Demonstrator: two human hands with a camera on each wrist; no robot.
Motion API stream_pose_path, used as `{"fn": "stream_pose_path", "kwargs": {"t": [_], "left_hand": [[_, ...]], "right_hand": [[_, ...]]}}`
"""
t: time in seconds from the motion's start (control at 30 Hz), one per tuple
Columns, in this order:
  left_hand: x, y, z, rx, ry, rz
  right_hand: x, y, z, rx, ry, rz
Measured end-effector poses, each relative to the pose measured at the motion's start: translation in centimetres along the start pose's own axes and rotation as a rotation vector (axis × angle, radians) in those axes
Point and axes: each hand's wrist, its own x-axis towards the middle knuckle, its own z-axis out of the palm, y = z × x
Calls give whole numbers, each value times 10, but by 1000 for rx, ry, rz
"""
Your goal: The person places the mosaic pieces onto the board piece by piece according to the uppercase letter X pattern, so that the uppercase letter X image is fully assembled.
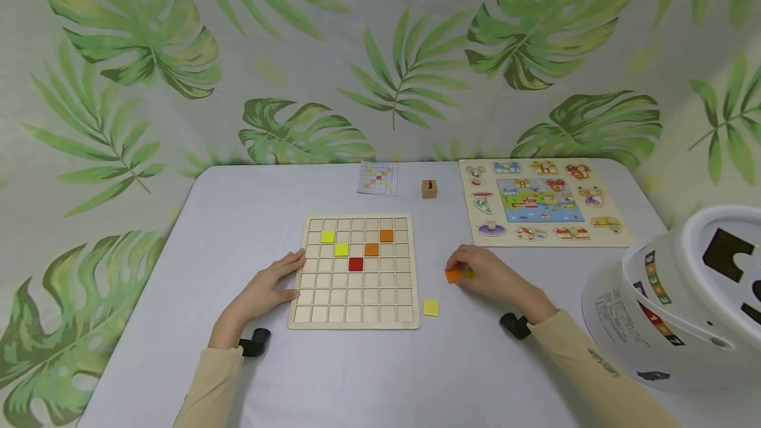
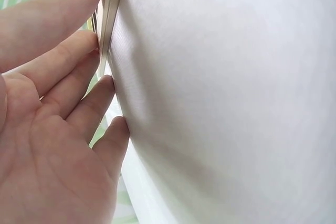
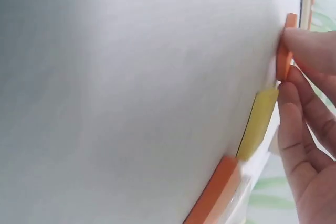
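A wooden grid board (image 1: pixel 353 281) lies on the table with two yellow tiles, two orange tiles and a red tile (image 1: pixel 355 264) set in its cells. My left hand (image 1: pixel 261 290) rests against the board's left edge, fingertips touching its side in the left wrist view. To the right of the board, my right hand (image 1: pixel 487 275) pinches an orange tile (image 3: pixel 284 59) between thumb and fingers, low over the table. A yellow tile (image 3: pixel 257 124) and another orange tile (image 3: pixel 214 195) lie near that hand. One loose yellow tile (image 1: pixel 431 308) lies by the board's lower right corner.
A small pattern card (image 1: pixel 378 178) and a wooden cube (image 1: pixel 429 189) sit behind the board. At the back right lies a picture puzzle board (image 1: pixel 470 207). A white lidded bucket (image 1: pixel 618 309) stands right of my right forearm. Leaf-print cloth hangs behind the table.
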Motion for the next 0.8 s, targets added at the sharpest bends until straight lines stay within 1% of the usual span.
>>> {"fn": "stream_pose_path", "kwargs": {"t": [0.07,0.2,0.4,0.7,0.8], "left_hand": [[0,0,0,1,-1,2],[-1,1,-1,-4,1,-3],[-1,2,0,-14,1,-8],[0,1,0,-13,6,-14],[0,1,0,-14,6,-19]], "right_hand": [[5,-5,2,-4,7,-4],[19,-22,6,36,14,-2],[49,-56,18,76,-24,-10],[92,-98,43,75,-91,-133],[104,-109,51,65,-115,-149]]}}
